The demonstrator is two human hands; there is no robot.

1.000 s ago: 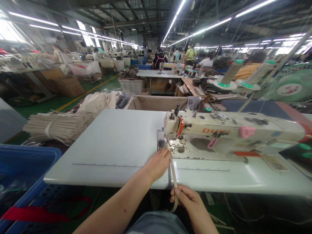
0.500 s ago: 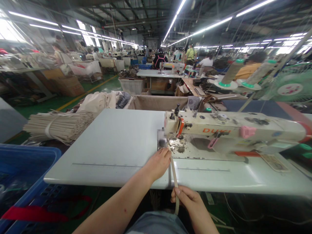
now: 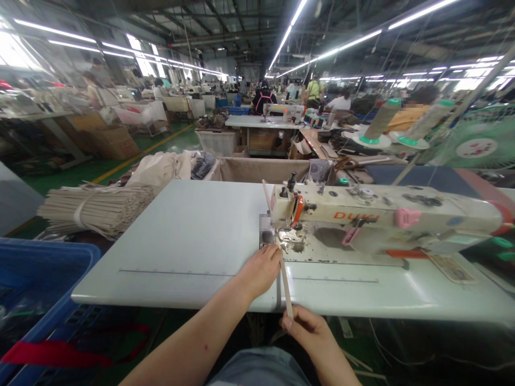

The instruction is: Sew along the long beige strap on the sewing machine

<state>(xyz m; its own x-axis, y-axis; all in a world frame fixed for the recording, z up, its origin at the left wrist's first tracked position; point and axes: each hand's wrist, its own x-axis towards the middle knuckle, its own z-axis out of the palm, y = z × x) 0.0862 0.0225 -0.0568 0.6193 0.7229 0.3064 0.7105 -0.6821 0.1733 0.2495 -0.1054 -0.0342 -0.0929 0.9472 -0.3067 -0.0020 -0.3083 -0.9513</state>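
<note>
A narrow beige fabric strap (image 3: 286, 284) runs from the needle area of the sewing machine (image 3: 362, 214) down toward the table's front edge. Close in front of the presser foot, my left hand (image 3: 261, 271) is closed on the strap, its fingertips pressing it to the table. My right hand (image 3: 303, 324) pinches the strap just off the front edge, between thumb and fingers. The strap's far end sticks up behind the machine head, left of it. What lies right under the needle is hidden by the left fingers and machine parts.
The white table (image 3: 193, 230) has a ruler line near its front edge. A tied bundle of beige straps (image 3: 96, 209) lies to the left, above a blue basket (image 3: 48, 279). Thread cones (image 3: 380, 126) and a green fan (image 3: 478, 145) stand at the right. Other people work farther back.
The strap has moved forward through the machine, and its far end now shows behind the head. My right hand holds it nearer its close end; the left hand has barely moved.
</note>
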